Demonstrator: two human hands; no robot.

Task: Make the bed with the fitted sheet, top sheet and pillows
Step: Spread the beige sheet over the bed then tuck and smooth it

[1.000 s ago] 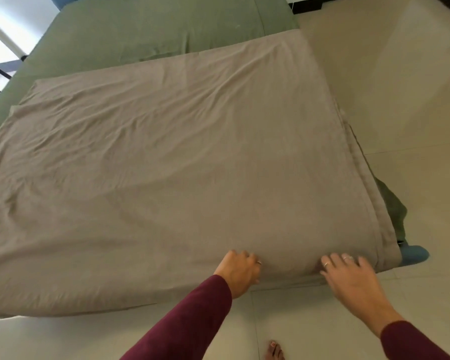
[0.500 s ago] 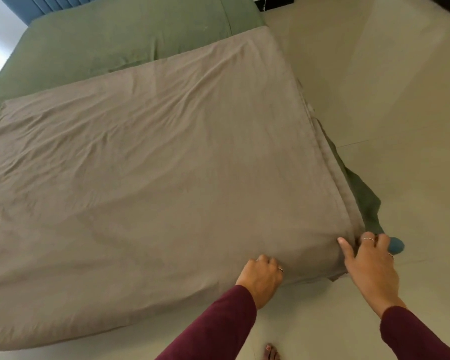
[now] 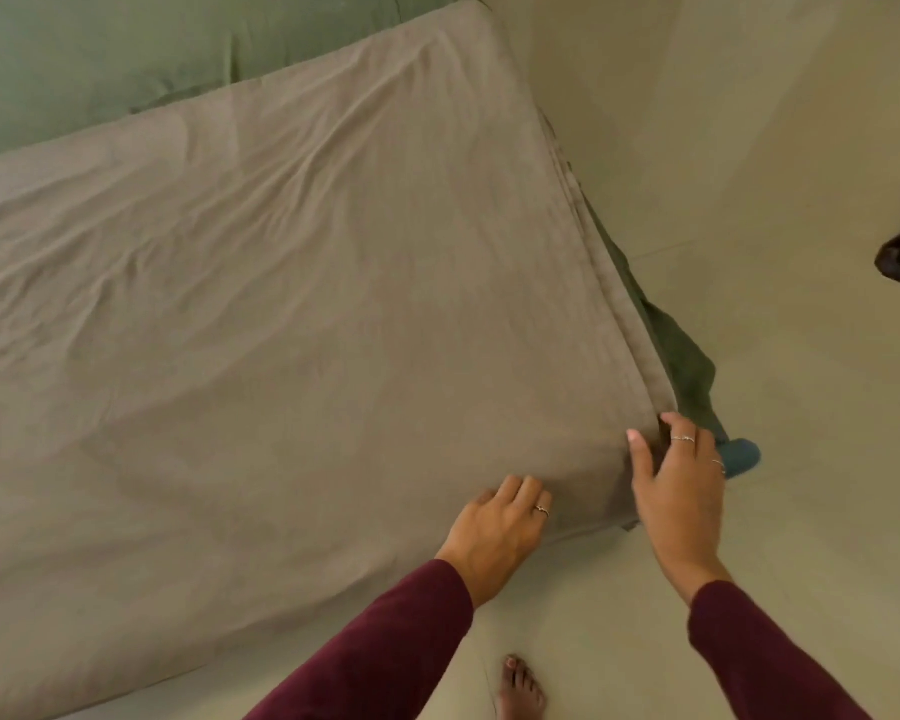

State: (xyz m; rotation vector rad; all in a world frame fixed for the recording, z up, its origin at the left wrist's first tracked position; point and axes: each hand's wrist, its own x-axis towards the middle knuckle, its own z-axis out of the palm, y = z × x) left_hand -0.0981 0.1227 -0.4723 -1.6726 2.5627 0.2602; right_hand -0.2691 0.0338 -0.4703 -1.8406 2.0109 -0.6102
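taupe top sheet (image 3: 292,314), green fitted sheet (image 3: 100,59), maroon sleeves (image 3: 385,641)

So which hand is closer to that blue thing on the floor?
The right hand. It grips the sheet at the bed's corner, right beside the blue thing. The left hand rests on the sheet's near edge, farther away.

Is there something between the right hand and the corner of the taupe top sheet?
Nothing visible does. The right hand is already at the near corner of the taupe top sheet, thumb and fingers around the edge.
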